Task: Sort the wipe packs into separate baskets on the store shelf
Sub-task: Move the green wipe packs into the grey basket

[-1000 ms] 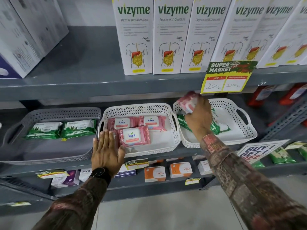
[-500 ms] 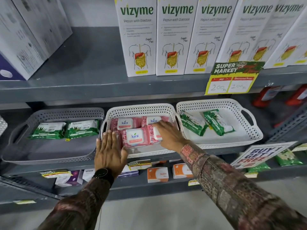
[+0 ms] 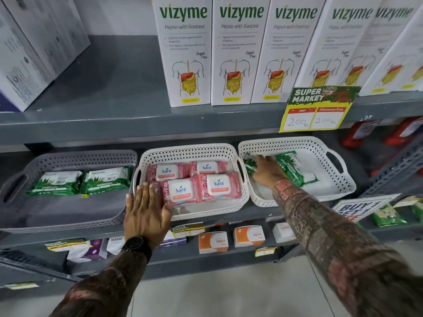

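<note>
Three baskets stand side by side on the middle shelf. The grey basket (image 3: 68,156) at the left holds two green wipe packs (image 3: 80,181). The middle white basket (image 3: 190,151) holds several pink kara wipe packs (image 3: 180,191). In the right white basket (image 3: 338,186) lie two green wipe packs (image 3: 290,163). My left hand (image 3: 144,213) rests flat and open against the front left corner of the middle basket. My right hand (image 3: 267,172) reaches into the right basket and lies on its left green pack; whether the fingers grip it I cannot tell.
White Vizyme boxes (image 3: 185,51) fill the upper shelf, with a yellow price tag (image 3: 318,110) hanging over its edge above the right basket. Small orange and white boxes (image 3: 212,242) sit on the lower shelf. A "Buy 1 Get 1" sign (image 3: 359,207) stands at the right.
My right hand carried a pink pack from the right basket to the middle basket, let it go there, and has moved back into the right basket. The left hand stayed put.
</note>
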The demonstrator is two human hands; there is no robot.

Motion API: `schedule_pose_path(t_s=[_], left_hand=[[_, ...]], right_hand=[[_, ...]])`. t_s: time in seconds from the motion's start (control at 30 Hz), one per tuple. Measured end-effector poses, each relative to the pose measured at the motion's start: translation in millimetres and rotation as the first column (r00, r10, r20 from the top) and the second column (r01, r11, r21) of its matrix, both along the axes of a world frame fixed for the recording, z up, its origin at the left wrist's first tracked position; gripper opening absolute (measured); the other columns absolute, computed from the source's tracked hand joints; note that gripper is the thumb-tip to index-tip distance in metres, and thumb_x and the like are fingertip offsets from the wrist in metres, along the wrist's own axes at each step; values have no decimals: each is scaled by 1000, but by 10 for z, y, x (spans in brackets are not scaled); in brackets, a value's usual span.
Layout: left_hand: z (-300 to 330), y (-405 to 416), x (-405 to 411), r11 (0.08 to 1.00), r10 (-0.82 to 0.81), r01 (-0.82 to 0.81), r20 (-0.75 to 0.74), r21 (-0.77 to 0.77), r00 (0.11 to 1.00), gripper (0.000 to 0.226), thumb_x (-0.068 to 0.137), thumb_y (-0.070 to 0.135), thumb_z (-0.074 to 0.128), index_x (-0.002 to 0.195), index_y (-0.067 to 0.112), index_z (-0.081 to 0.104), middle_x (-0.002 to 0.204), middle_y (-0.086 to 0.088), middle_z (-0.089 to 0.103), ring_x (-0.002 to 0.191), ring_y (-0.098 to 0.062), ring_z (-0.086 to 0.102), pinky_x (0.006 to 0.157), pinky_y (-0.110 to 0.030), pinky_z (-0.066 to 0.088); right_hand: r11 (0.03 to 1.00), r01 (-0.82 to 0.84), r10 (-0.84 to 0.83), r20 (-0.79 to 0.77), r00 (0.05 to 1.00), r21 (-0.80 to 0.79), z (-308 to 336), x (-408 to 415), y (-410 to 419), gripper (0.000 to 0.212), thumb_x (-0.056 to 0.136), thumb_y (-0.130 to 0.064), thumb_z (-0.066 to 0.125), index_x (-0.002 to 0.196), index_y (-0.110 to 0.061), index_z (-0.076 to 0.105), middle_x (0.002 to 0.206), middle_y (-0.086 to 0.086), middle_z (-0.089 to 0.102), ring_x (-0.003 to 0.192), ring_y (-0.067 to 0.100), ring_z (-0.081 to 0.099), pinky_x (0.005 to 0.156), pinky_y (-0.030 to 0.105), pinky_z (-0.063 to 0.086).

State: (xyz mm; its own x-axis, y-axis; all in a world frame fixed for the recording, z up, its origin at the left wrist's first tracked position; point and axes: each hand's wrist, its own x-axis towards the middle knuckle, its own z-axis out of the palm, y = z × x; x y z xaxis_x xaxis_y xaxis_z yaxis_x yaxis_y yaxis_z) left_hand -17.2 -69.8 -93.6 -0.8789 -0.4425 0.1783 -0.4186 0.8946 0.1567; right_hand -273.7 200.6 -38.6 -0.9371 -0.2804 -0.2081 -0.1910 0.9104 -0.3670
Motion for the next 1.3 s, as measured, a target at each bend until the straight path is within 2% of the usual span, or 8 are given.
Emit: schedule_pose_path(t_s=[0.17,0.3,0.43,0.53,0.63,0.9,1.13,1.3], left_hand=[[-49,-32,-10,1000,-9,9,5,2,1000,81,98,55,15,159,3,24,167,-19,22,158,-31,18,130,-50,6],[-25,-38,-16,999,-1,0,24,33,1000,83,95,55,12,161,4,18,169,-18,16,159,-29,11,130,-50,5],[79,-31,3,994,-29,29,-6,107,1000,85,95,57,12,162,5,5,171,-17,3,160,-28,-2,130,-48,2],[222,-170,102,987,-85,92,-61,133,995,84,98,63,9,162,11,-4,170,-10,-9,159,-23,-11,130,-45,-2],[380,-520,280,986,-99,112,-106,121,989,83,98,62,10,163,12,0,170,-6,-6,160,-22,-7,130,-43,-3],[447,-2094,1257,992,85,-80,-49,97,995,87,95,60,7,162,4,11,172,-14,6,160,-27,2,130,-46,4],[279,-2889,1695,979,170,-173,31,108,985,95,88,62,-2,161,2,0,170,-19,-10,159,-32,-11,130,-46,0],[138,-2913,1679,976,172,-163,-48,144,984,84,96,53,13,161,0,4,171,-20,-5,160,-33,-8,130,-48,6]], right_hand=[[991,-91,99,-81,992,94,-123,-40,97,77,90,0,65,158,-11,30,139,21,49,134,38,47,116,49,41],[1000,-3,1,-167,986,-9,-75,18,70,74,87,1,69,153,-15,40,139,20,47,132,38,46,111,51,47],[995,68,-94,-461,882,-72,165,192,-50,62,86,-20,66,145,-8,49,136,25,52,124,43,49,105,55,47],[998,3,-44,-589,807,-70,423,337,-371,66,78,-13,75,140,-11,55,129,23,57,117,41,52,101,50,46],[990,-127,68,-570,819,-63,617,578,-947,67,76,-12,74,140,-15,54,141,21,53,129,43,48,110,47,38],[805,-562,398,-527,751,-193,505,1755,-2988,79,75,-15,83,147,-16,52,131,20,57,120,39,53,105,49,46],[681,-732,662,-421,620,-9,106,2460,-4360,78,82,-27,82,150,-12,49,131,16,52,120,37,51,97,51,51],[616,-772,764,-353,540,153,-86,2620,-4660,77,81,-22,79,150,-19,44,136,11,45,126,31,43,90,49,56]])
